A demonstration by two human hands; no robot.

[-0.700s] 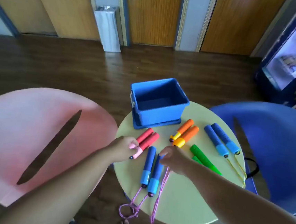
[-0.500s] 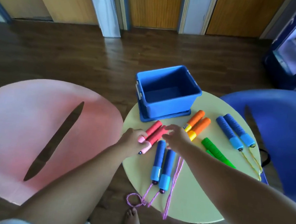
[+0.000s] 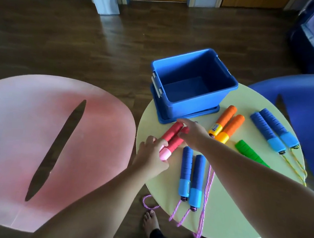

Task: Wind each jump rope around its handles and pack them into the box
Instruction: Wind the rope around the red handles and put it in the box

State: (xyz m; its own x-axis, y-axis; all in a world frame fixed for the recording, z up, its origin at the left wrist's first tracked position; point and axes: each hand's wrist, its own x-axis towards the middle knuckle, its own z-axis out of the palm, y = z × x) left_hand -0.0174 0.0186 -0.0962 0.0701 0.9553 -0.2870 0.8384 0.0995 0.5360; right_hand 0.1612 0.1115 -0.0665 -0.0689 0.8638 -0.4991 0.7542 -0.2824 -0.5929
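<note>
The left hand [image 3: 151,154] pinches the pink cap ends of the red handles [image 3: 173,137], with its fingers curled around them. The right hand [image 3: 193,134] is spread loosely over the far ends of the same pair. Its thumb lies against one handle and the fingers are nearly straight, so it does not grip yet. This pair lies on the table [image 3: 228,221] at about 10 o'clock, and its far tips almost touch the base of the box [image 3: 194,80]. The box stands at 12 o'clock, open and with nothing inside. I cannot see the rope of this pair.

The blue handles [image 3: 191,172] lie just beside the pair, toward 6 o'clock, and their pink rope [image 3: 205,200] hangs over the table edge. I think the two red handles can slide apart if they are lifted by a pinch at one end only. Their hidden rope can also catch the neighbours and drag them.

A moment earlier the right hand was at the top of the blue handles. Now it has gone forward to the red pair, while the left hand stays on the caps.
</note>
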